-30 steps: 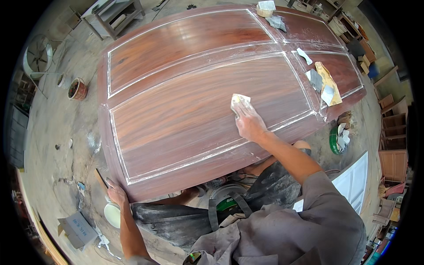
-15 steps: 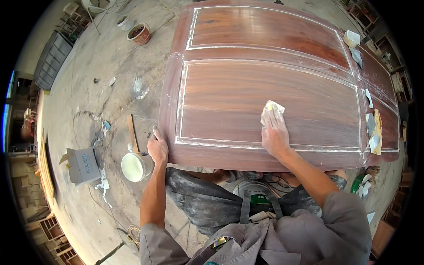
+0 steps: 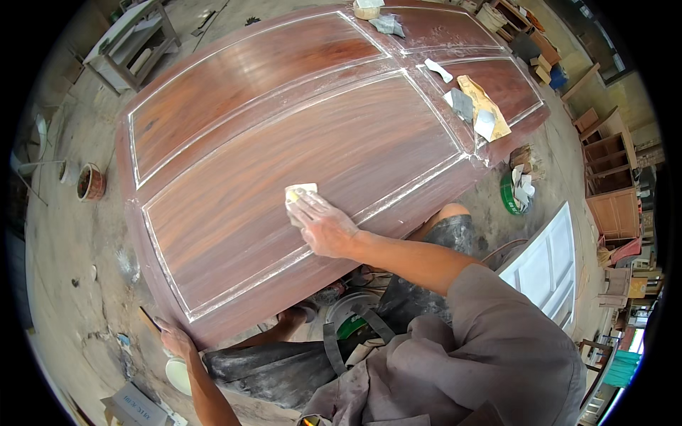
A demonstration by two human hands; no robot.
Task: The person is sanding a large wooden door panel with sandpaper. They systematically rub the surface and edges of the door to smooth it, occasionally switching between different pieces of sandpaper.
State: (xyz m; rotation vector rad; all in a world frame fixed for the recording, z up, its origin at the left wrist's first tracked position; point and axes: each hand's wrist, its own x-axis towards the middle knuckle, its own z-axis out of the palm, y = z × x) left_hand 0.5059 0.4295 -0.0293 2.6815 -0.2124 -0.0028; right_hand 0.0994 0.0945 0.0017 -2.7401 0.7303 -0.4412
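A large reddish-brown wooden door [image 3: 241, 234] with raised panels lies flat before me, white lines of filler or dust along its mouldings. My right hand [image 3: 327, 231] presses a folded pale sheet of sandpaper [image 3: 305, 188] onto the middle of the nearest large panel, fingers laid over it. White dust coats these fingers. At the near left corner, my left hand [image 3: 174, 337] grips the door's edge; some of its fingers are hidden.
Torn sandpaper pieces [image 3: 462, 105] and a tan sheet [image 3: 489, 106] lie on the door's right part. A pale-filled bucket [image 3: 177, 376] stands below my left hand, near a cardboard box [image 3: 135, 406]. A green tub [image 3: 510, 193] and white panelled door [image 3: 547, 266] are at right.
My view has turned to the right, so the door appears tilted and farther left. My right hand remains around the same panel's middle with the sandpaper; my left hand stays at the door's edge.
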